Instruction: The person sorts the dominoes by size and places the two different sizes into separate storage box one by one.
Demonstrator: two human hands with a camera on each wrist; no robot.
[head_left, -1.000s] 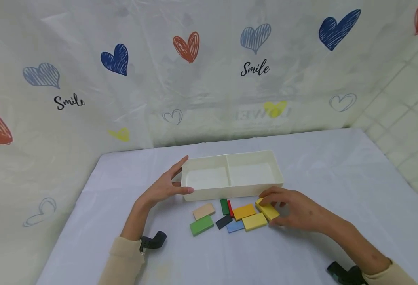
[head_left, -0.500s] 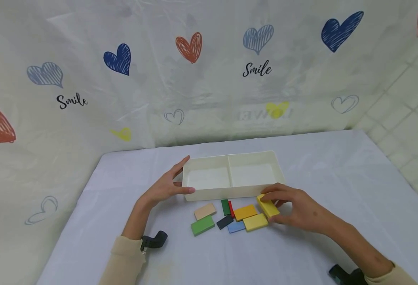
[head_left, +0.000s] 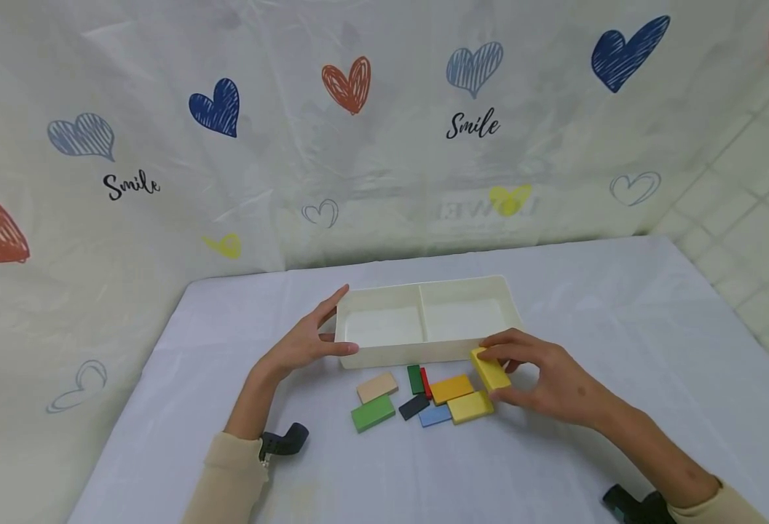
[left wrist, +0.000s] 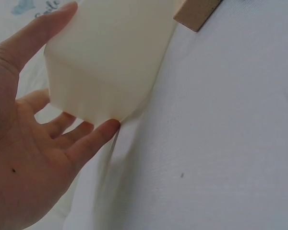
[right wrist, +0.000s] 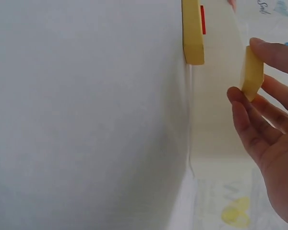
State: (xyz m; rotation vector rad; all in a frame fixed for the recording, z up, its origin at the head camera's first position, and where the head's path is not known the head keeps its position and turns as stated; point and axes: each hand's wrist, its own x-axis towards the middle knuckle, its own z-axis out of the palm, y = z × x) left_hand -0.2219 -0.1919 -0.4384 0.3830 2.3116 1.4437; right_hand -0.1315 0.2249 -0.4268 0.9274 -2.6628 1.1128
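Note:
My right hand [head_left: 548, 378] pinches a yellow rectangular block [head_left: 489, 370] between thumb and fingertips, by the front right of a white two-compartment box [head_left: 417, 354]. In the right wrist view, that block [right wrist: 252, 74] is tilted and lifted off the cloth. Around the box's left end my left hand [head_left: 302, 342] holds on, thumb at the front wall and a finger at the far corner. The left wrist view has several fingertips touching the end wall [left wrist: 86, 91]. Close to the held block lie another yellow block [head_left: 470, 407] and an orange block [head_left: 451, 389].
More flat blocks lie before the box: beige [head_left: 376, 388], light green [head_left: 373, 413], dark green [head_left: 414, 379], red [head_left: 426, 383], black [head_left: 413, 407] and blue [head_left: 435, 415]. A white cloth [head_left: 371, 480] covers the table. Behind hangs a heart-printed curtain [head_left: 397, 160].
My right hand has raised the yellow block off the cloth and brought it slightly toward the box. My left hand stays on the box's left end.

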